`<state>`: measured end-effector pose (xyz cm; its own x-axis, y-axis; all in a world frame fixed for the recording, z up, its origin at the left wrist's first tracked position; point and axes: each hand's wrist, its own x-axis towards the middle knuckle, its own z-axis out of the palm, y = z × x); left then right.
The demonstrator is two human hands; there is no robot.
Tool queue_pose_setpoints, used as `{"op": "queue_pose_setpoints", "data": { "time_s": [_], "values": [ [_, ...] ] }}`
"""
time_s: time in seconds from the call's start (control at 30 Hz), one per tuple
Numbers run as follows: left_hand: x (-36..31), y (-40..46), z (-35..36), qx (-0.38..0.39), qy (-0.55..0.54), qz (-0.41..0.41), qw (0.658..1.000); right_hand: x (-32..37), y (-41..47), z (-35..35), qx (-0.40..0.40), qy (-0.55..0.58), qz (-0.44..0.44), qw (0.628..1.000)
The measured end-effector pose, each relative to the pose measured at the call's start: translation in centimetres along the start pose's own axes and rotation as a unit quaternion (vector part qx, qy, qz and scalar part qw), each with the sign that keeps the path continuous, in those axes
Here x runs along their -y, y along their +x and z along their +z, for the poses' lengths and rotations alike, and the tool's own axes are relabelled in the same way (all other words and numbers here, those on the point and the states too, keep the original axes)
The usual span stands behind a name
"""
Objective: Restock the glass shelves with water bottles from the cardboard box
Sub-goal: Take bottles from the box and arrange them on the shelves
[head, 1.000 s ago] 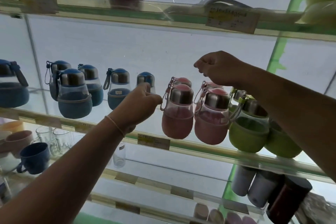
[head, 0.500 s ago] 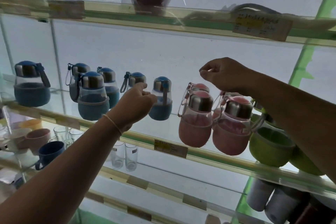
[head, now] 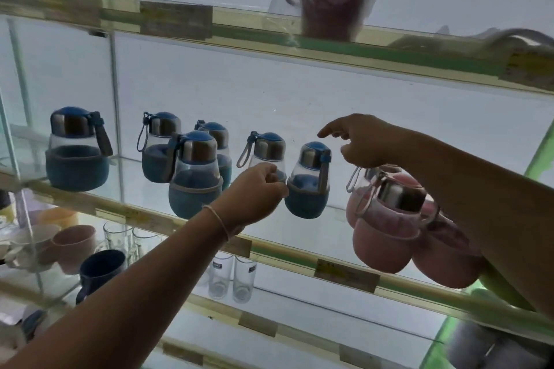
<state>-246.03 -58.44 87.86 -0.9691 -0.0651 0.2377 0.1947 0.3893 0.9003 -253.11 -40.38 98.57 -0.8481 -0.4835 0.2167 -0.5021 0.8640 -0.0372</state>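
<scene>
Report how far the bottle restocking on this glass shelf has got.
Done: six blue bottles already stand on the middle glass shelf, with pink bottles to their right. In hand: the left hand touches the blue bottle nearest the pink ones, while the right hand hovers above it, forefinger out. Left: cannot tell; the cardboard box is out of view.

dark blue mug (head: 100, 271) | pink cup (head: 73, 244) | clear drinking glasses (head: 232, 278) on lower shelf
</scene>
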Motion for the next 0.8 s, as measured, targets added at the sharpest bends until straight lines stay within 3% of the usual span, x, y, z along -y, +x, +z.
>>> {"op": "queue_pose_setpoints", "data": {
  "time_s": [0.13, 0.43, 0.8],
  "values": [
    [1.1, 0.7, 0.2, 0.032, 0.011, 0.003, 0.999, 0.7, 1.4, 0.7, 0.034, -0.051, 0.004, 0.998],
    [2.3, 1.6, 1.7, 0.072, -0.005, -0.012, 0.997, 0.4, 3.3, 1.5, 0.088, -0.043, -0.023, 0.995],
    [2.9, 1.8, 3.3, 0.042, -0.028, -0.007, 0.999, -0.5, 3.5, 1.5, 0.072, -0.094, -0.063, 0.991]
  ]
}}
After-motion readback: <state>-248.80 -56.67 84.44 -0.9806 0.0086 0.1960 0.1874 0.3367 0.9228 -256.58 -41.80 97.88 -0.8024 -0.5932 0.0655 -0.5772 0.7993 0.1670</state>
